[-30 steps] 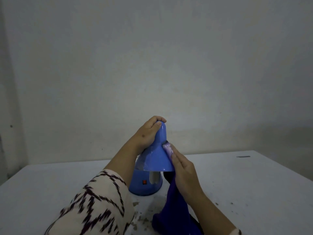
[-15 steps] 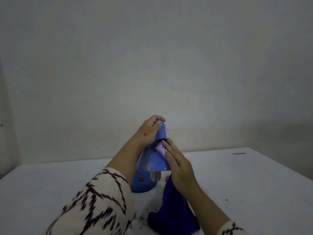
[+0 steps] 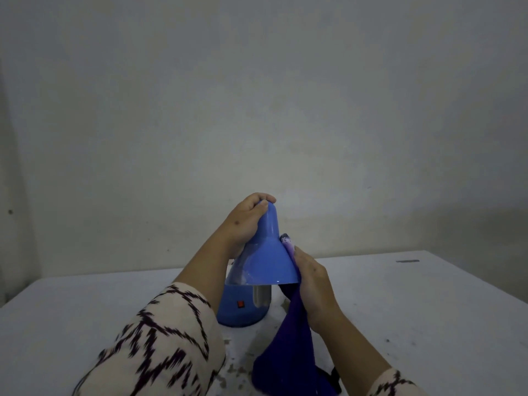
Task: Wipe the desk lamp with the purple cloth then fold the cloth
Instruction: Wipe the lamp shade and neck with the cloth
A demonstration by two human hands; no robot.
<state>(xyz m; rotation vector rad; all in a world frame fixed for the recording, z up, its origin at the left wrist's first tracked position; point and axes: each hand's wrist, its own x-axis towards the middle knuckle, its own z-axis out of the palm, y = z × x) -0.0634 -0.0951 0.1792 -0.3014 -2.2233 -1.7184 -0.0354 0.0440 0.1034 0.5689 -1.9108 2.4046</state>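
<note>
standing on a scuffed white table point(image 3: 414, 310) before a bare grey wall point(image 3: 257, 95), the desk lamp point(image 3: 265, 261) is gripped by the left hand point(image 3: 245, 221); the right hand point(image 3: 311, 284) holds the purple cloth point(image 3: 288, 347) against it.

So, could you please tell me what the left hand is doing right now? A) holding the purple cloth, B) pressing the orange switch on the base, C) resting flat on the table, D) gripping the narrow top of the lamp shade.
D: the left hand curls round the narrow top of the lamp shade, while the right hand presses the purple cloth to the shade's side.
</note>
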